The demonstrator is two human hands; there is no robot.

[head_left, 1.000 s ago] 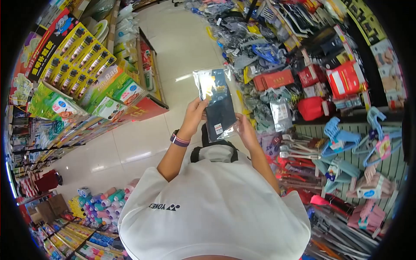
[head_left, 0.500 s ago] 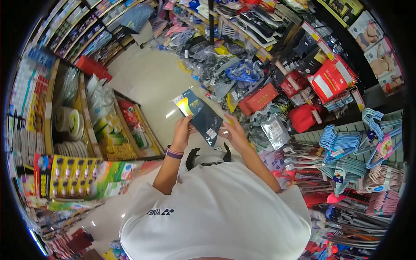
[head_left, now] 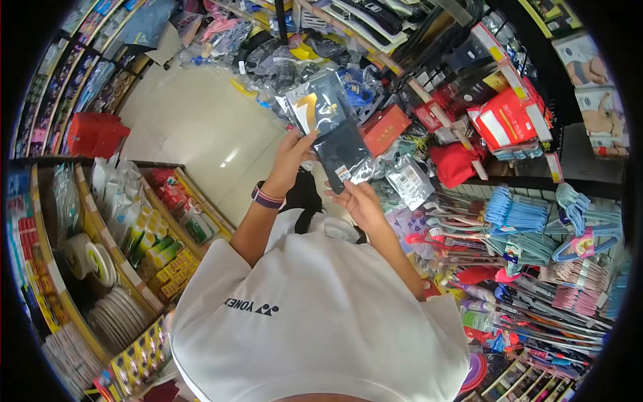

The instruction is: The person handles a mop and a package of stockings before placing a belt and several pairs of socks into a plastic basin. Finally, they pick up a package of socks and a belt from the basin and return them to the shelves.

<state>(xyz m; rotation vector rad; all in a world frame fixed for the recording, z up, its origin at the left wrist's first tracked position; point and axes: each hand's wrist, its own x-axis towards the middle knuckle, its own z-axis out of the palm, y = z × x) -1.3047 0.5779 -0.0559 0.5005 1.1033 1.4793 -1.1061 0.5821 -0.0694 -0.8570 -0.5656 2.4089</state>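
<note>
A flat dark garment package in clear plastic (head_left: 329,127), with a white and yellow patch near its top, is held up in front of my chest. My left hand (head_left: 295,157) pinches its left edge, fingers closed, a striped band on that wrist. At the lower end, my right hand (head_left: 360,203) grips the bottom corner by a small white label. Just beyond the package lie heaps of plastic-bagged goods (head_left: 268,63) and a red box (head_left: 386,129). A silvery bagged packet (head_left: 408,182) is close to the right hand.
Left of me, a low shelf unit (head_left: 154,308) carries plates (head_left: 120,313), yellow packs and bagged items. On the right hang blue hangers (head_left: 514,213) and pink hangers (head_left: 581,285). A red container (head_left: 97,134) stands on the pale tiled floor (head_left: 201,120) at the left.
The view has turned, and the package has shifted up and right and now leans the other way. My right hand has moved from its right side to its lower corner.
</note>
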